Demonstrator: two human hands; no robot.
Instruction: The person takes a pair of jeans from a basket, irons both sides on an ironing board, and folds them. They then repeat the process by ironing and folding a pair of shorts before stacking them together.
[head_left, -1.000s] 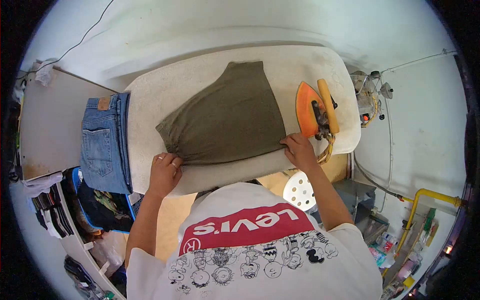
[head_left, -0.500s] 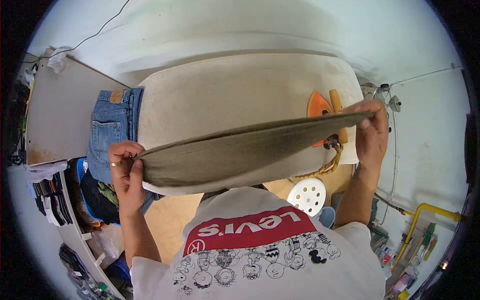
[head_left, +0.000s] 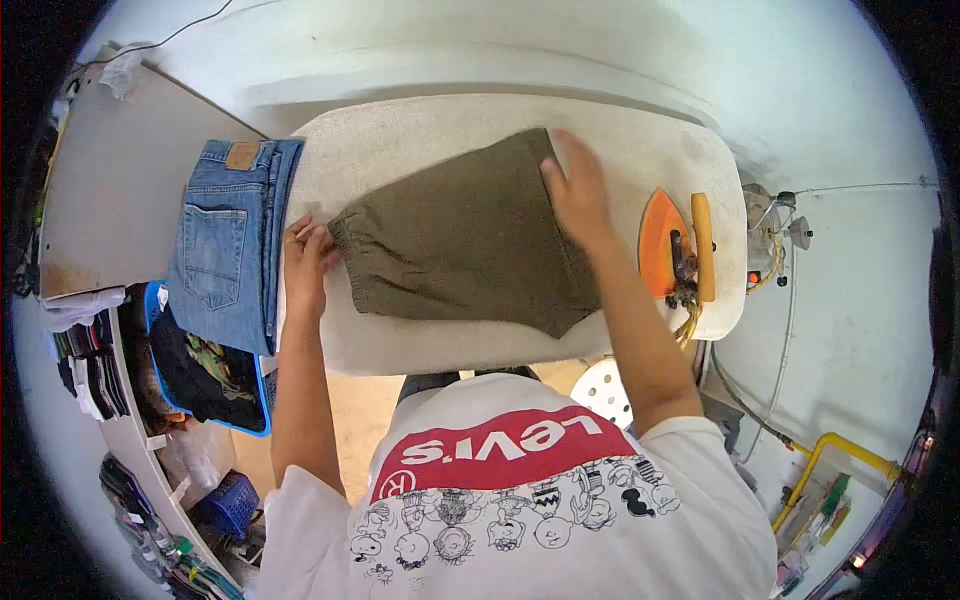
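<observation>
Olive-green shorts (head_left: pixel 460 235) lie folded flat on a pale, padded ironing board (head_left: pixel 420 125). Their gathered elastic waistband is on the left and the leg ends are on the right. At the waistband's upper corner is my left hand (head_left: pixel 305 262), with its fingers apart at the cloth's edge. My right hand (head_left: pixel 582 190) is over the upper leg end, fingers stretched out and thumb apart, a little blurred. Whether its palm presses on the cloth is hard to see. To the right of this hand, an orange iron (head_left: pixel 660 245) rests on the board, its handle lying alongside.
Folded blue jeans (head_left: pixel 215 250) lie over the board's left end. Below them is a blue-rimmed basket (head_left: pixel 262 425) of dark clothes. Shelves with garments stand at left. A white perforated stool (head_left: pixel 603 390) is under the front edge, and a yellow pipe (head_left: pixel 850 443) runs along the right wall.
The shorts, stretched in the air between both hands before, now lie on the board. My right hand has let go of their end and moved left and up; my left hand has loosened its pinch.
</observation>
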